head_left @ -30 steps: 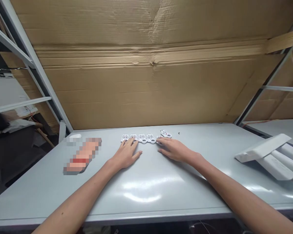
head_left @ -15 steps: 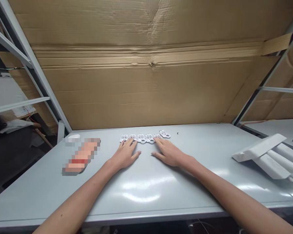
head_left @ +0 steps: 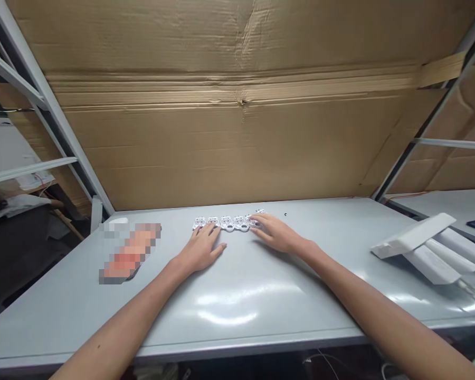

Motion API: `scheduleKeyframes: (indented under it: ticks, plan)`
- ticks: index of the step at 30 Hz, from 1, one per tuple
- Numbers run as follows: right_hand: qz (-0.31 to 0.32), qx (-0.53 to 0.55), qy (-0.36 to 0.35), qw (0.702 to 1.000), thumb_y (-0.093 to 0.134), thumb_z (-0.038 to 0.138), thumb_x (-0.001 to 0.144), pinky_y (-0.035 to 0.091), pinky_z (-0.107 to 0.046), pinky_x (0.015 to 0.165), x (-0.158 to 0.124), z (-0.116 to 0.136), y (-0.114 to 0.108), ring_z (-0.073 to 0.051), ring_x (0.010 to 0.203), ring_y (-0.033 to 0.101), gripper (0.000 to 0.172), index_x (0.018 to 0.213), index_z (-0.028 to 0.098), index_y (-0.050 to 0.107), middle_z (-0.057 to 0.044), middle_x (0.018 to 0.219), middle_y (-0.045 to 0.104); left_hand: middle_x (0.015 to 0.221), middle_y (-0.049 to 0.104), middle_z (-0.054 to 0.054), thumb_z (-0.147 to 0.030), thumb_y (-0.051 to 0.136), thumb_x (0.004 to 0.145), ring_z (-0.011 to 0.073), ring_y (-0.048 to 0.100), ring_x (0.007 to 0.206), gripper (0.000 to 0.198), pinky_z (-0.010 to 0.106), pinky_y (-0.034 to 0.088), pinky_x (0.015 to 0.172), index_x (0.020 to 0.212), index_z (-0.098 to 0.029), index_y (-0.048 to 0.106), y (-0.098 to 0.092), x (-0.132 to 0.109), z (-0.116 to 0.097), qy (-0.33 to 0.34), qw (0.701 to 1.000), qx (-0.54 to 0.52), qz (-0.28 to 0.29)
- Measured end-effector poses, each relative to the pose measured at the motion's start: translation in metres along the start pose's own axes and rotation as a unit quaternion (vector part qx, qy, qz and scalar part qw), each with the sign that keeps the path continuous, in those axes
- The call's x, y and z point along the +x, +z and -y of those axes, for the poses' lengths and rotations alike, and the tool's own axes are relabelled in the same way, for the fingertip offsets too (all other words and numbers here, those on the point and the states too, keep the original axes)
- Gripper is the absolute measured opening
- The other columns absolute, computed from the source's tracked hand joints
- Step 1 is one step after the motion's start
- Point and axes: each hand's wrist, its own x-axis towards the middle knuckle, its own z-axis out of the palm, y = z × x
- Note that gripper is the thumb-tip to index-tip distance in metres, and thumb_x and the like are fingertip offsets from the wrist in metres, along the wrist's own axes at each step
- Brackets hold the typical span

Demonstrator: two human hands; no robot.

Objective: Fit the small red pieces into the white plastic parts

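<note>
Several small flat white plates with round holes (head_left: 227, 224) lie side by side in a row near the back of the table. My left hand (head_left: 200, 249) rests at the left end of the row, fingertips on the near edges of the two leftmost plates and thumb stretched aside. At the right end, my right hand (head_left: 275, 232) has its fingers extended over the rightmost plates, thumb apart on the near side. A plate (head_left: 260, 211) at that end is mostly hidden behind the fingers. Both hands are open.
Cardboard (head_left: 229, 158) walls off the back of the grey table (head_left: 229, 285). On the left lie a blurred-out flat object (head_left: 130, 253) and a white object (head_left: 119, 221). White bar-shaped pieces with a cable (head_left: 423, 245) sit on the right. A tiny black bit (head_left: 285, 214) lies behind my right hand.
My right hand has lifted a little and shifted, its fingers now covering the slanted plate at the right end. My left hand stays on the left plates. The view has shifted slightly.
</note>
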Motion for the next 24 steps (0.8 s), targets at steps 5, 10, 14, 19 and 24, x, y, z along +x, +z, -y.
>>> scheduleKeyframes:
  ticks: [5,10,14,19,24]
  plan:
    - [0.043,0.004,0.097,0.994,0.029,0.052,0.1,0.039,-0.047,0.109,-0.004,-0.02,-0.008,-0.031,0.134,0.047,0.054,0.141,0.022,0.048,-0.011,0.15,0.047,0.154,0.035,0.018,-0.043,0.036,0.1,0.0324,0.027,0.145,0.053,0.054,0.019,0.117,0.143,-0.013,0.04,-0.001,0.0,-0.001,-0.006,1.0,0.001,0.011]
    - [0.058,-0.035,0.099,0.993,0.032,0.046,0.1,0.046,-0.046,0.099,-0.004,-0.018,-0.014,-0.032,0.12,0.058,0.046,0.129,0.022,0.059,-0.011,0.135,0.061,0.153,0.038,0.018,-0.042,0.038,0.1,0.0332,0.029,0.144,0.05,0.055,0.021,0.117,0.142,-0.015,0.041,0.001,0.0,0.001,0.003,1.0,0.007,-0.001]
    - [-0.022,-0.073,0.111,0.991,0.039,0.038,0.097,0.047,-0.044,0.094,-0.001,-0.019,-0.014,-0.033,0.118,0.059,0.04,0.125,0.02,0.061,-0.013,0.129,0.064,0.148,0.043,0.018,-0.036,0.042,0.099,0.0337,0.035,0.14,0.043,0.054,0.028,0.114,0.135,-0.015,0.049,0.002,-0.001,0.0,0.038,0.999,0.011,-0.036]
    - [-0.059,-0.016,0.149,0.987,0.049,0.035,0.092,0.041,-0.046,0.106,0.002,-0.036,-0.002,-0.032,0.133,0.047,0.059,0.147,0.015,0.038,-0.017,0.147,0.048,0.134,0.057,0.012,-0.029,0.041,0.1,0.026,0.053,0.122,0.032,0.041,0.044,0.103,0.127,-0.019,0.057,0.0,-0.003,-0.01,0.143,0.987,-0.053,-0.055]
    - [-0.025,0.066,0.152,0.986,0.048,0.032,0.091,0.04,-0.045,0.108,0.006,-0.047,0.009,-0.03,0.132,0.049,0.059,0.147,0.015,0.039,-0.016,0.148,0.047,0.118,0.063,0.01,-0.027,0.043,0.099,0.0238,0.059,0.107,0.026,0.036,0.049,0.093,0.113,-0.02,0.063,-0.002,-0.004,-0.021,0.195,0.976,-0.086,-0.052]
